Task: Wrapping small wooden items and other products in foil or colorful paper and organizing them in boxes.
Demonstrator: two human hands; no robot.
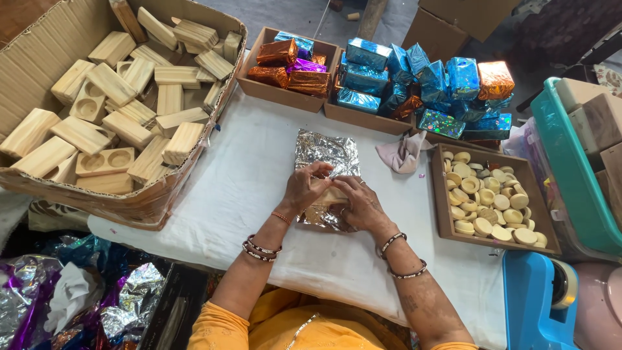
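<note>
Both my hands worked at the middle of the desk (246,175), over a silver foil sheet (327,152) spread on the white cloth. My left hand (304,188) pinched a foil edge shut between thumb and fingers; my right hand (359,204) pressed closed over a small wooden block (332,196) lying on the foil. Judgement: foil thin, light, crinkly, tears easily, so take it at the edges and fold gently. Block stiff and light; hold by its sides. Cardboard box of wooden blocks (123,116) at far left, tray of round discs (489,201) to the right, foil-wrapped packets (427,87) beyond.
</note>
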